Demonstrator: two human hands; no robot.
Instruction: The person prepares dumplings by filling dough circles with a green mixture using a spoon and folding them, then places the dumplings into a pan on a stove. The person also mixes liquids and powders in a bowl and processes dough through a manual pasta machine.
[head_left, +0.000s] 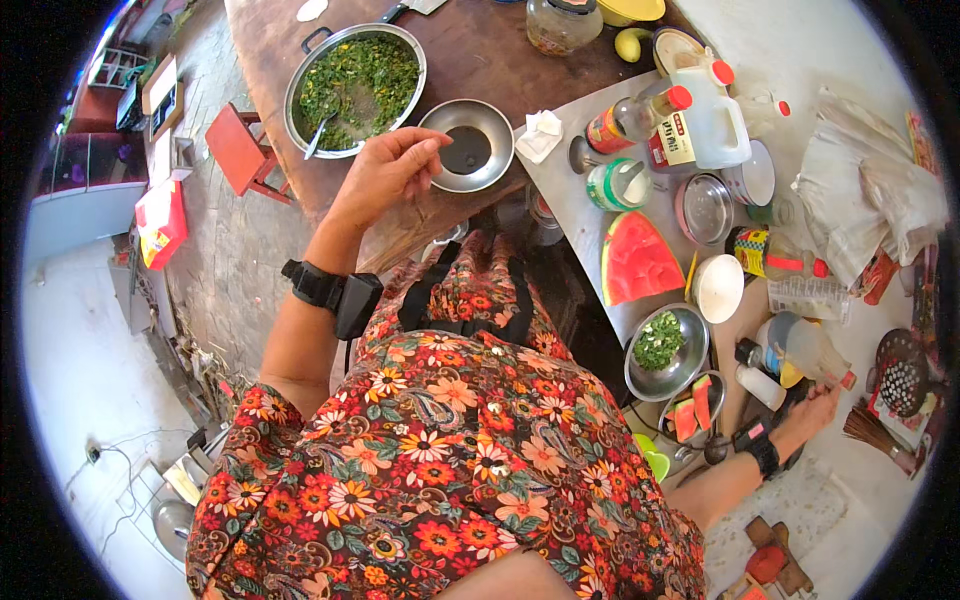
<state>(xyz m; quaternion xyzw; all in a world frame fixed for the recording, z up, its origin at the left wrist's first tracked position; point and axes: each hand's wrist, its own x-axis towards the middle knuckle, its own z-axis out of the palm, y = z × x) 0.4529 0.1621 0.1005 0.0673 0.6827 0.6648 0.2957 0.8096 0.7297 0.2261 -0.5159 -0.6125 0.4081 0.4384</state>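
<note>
My left hand (401, 171) hovers at the near-left rim of a shallow metal bowl (501, 161) with dark liquid in its bottom. Its fingers are loosely curled, thumb against the index finger, with nothing seen in them. Beyond it, a wide metal pan (415, 56) holds chopped greens with yellow bits (356, 82), and a spoon (321, 135) rests inside. Far to the right, my right hand (808, 420) reaches to the red-capped neck of a clear bottle (814, 349) with dark liquid. Whether the fingers grip the bottle cannot be made out.
On the side counter (574, 139) stand a white-capped-in-red plastic jug (716, 124), a watermelon piece (639, 259), a white bowl (718, 289) and a metal bowl of chopped scallions (660, 341). A knife (409, 7) lies on the brown table (472, 64). A red stool (238, 148) stands left.
</note>
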